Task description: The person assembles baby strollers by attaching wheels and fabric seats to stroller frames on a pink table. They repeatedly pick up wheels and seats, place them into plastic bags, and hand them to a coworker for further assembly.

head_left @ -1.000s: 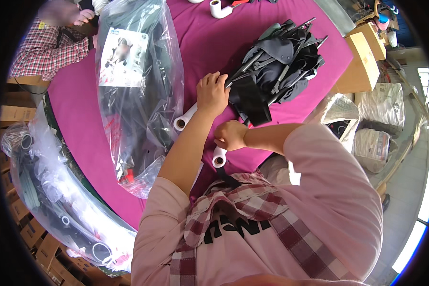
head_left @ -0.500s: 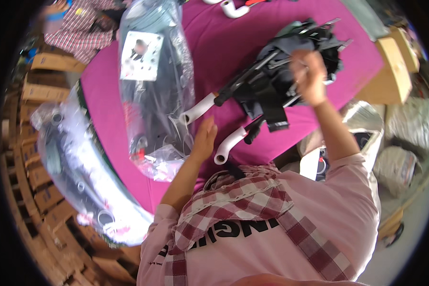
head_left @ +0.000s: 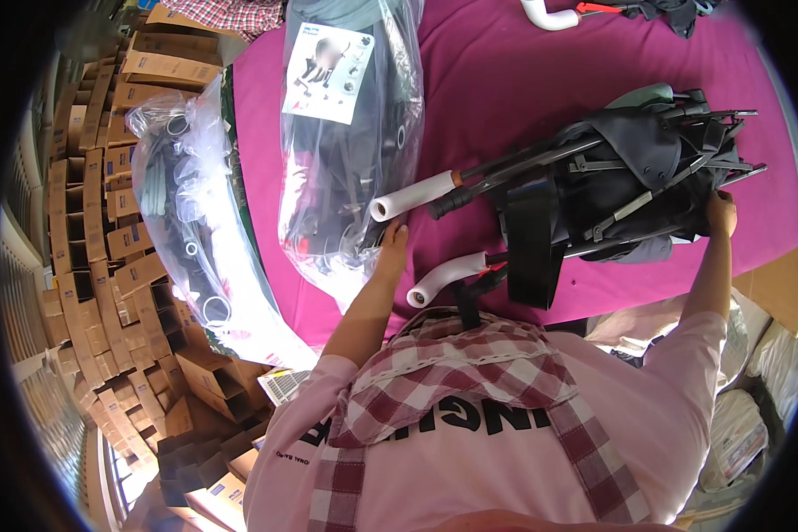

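A folded stroller [head_left: 656,177] with a dark grey fabric seat and black frame tubes lies on a magenta cloth-covered table [head_left: 479,53]. Its two curved handles, the upper handle [head_left: 417,195] and the lower handle [head_left: 448,275], wear white foam sleeves and point left. A wide black strap [head_left: 532,253] hangs across its middle. My right hand [head_left: 723,215] is closed on the stroller's right end, fingers partly hidden by the fabric. My left hand [head_left: 394,248] is open just below the upper handle, beside a clear-bagged stroller [head_left: 350,168] with a printed picture sheet [head_left: 328,75].
Another clear-bagged stroller [head_left: 191,230] leans at the table's left edge. Many brown cartons [head_left: 97,266] are stacked on the left. Another white foam-covered handle [head_left: 550,16] lies at the table's far side. White sacks [head_left: 736,434] and cardboard stand at lower right. A checked cloth [head_left: 230,13] shows at top left.
My right hand has moved right and down from above the stroller to its right end. The stroller now lies nearer to level and more spread out. The view has shifted left.
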`<state>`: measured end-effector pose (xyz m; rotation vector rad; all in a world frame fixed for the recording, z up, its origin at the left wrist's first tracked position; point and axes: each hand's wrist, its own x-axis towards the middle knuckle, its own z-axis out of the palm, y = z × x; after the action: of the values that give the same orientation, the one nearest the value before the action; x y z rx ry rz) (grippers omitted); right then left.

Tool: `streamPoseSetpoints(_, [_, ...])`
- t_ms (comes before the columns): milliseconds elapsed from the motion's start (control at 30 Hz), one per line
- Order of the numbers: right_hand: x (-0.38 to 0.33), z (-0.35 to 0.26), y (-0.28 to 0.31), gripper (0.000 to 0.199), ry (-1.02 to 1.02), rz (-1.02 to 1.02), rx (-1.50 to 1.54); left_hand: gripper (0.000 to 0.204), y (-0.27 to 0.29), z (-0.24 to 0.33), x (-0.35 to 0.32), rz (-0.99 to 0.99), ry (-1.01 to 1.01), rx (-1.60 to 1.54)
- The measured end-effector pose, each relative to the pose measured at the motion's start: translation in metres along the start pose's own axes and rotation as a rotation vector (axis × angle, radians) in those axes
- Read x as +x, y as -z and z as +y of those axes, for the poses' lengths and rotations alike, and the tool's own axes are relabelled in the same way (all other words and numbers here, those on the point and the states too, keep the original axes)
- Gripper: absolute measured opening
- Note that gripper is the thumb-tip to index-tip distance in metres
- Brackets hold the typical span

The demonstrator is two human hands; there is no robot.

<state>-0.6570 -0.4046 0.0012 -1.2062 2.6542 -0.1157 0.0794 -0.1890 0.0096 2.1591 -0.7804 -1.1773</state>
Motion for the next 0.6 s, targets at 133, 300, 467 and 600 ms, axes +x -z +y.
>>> streamPoseSetpoints(133, [0.024, 0.027, 0.007, 0.048, 0.176, -0.104, -0.127, 0.052, 0.013, -0.012, 0.002, 0.161, -0.006, 0.339])
streamPoseSetpoints(300, [0.082, 0.141, -0.026, 0.033, 0.575, -0.203, -0.227, 0.053, 0.063, -0.010, 0.027, 0.470, -0.076, 0.344])
streamPoseSetpoints(467, [0.072, 0.095, -0.056, 0.037, 0.069, -0.407, 0.512, 0.066, 0.043, -0.019, -0.034, 0.223, 0.390, -0.108])
streamPoseSetpoints(600, [0.075, 0.131, -0.050, 0.042, 0.116, -0.273, 0.325, 0.076, 0.006, 0.008, 0.015, 0.116, 0.019, 0.064])
